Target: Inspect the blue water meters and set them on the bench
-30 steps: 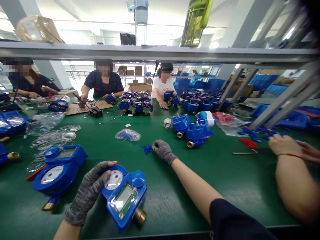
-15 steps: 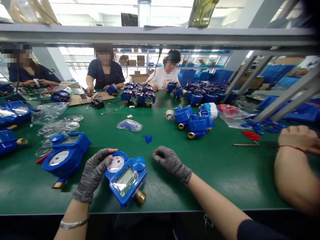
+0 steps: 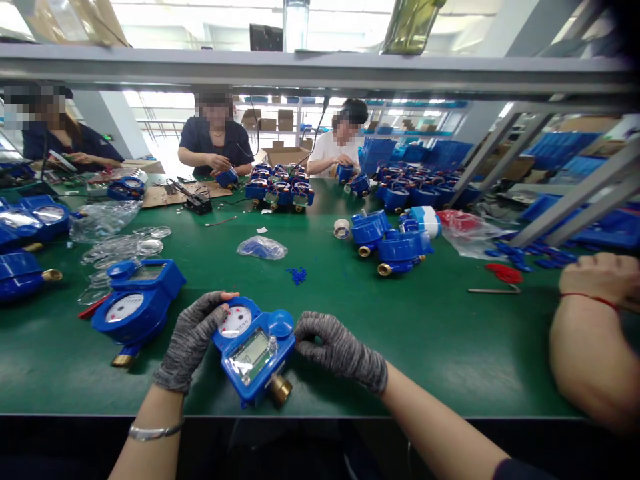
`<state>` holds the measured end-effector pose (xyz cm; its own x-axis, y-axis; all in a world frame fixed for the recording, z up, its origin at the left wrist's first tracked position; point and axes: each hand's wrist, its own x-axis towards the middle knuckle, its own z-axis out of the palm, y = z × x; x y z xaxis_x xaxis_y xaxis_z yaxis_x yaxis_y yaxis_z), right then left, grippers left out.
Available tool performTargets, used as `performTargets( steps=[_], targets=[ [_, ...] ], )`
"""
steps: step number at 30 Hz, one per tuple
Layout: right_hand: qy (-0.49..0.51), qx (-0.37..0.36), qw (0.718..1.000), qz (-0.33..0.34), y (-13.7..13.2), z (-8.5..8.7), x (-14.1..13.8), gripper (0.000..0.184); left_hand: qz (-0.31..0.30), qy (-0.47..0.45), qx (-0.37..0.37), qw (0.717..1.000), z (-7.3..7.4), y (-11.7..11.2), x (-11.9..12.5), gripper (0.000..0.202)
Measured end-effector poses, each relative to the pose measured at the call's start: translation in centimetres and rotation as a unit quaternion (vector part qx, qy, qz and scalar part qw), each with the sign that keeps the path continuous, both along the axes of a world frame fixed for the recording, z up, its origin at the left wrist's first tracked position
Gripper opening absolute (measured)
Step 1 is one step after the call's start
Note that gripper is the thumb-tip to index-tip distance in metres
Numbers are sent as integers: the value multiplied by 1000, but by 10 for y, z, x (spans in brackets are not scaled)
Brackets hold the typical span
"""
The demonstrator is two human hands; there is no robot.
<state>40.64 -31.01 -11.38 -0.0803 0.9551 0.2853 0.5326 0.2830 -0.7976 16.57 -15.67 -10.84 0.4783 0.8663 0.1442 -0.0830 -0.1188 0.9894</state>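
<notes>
Meter [image 3: 257,357]: on surface [image 3: 430,360], btwn hands; long axis upper-L to lower-R.
L grip [image 3: 193,340]: nearer, clasping meter's dial [image 3: 237,323] end.
R grip [image 3: 337,348]: curled, tips at meter's R edge by domed cap [image 3: 281,323]; pinching or not, can't tell.

Your right hand [image 3: 337,347], in a gray knitted glove, turns its fingertips out of sight at the side of the blue plastic meter with a brass fitting [image 3: 255,353]; whether they pinch anything can't be told. Most fingers of your gray-gloved left hand [image 3: 195,337] are hidden from you, and the meter's printed figures are too small to read. Individual shapes in the tiny blue pile [image 3: 299,275] blur together. The top edge cuts off the yellow-green transparent bottle [image 3: 413,27].
</notes>
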Motion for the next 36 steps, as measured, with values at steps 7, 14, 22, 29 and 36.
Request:
performTargets(
  steps=[7,14,22,29,36],
  targets=[
    [-67,25,997,4,-21,-8,0,19,-9,-2,-5,1000,-1,1,1,29],
    [282,-242,928,-15,-5,-8,-12,38,-6,-1,1,1000,-3,4,-1,27],
    [447,-271,852,-18,-1,-4,-30,35,-5,-4,-6,1000,1,1,4,26],
    [435,-272,858,-23,13,-20,-22,40,-115,194,137,965,10,-9,-37,46],
    [228,-178,952,-97,49,-27,5,41,-52,234,401,884,-30,-15,-67,74]
  ],
)
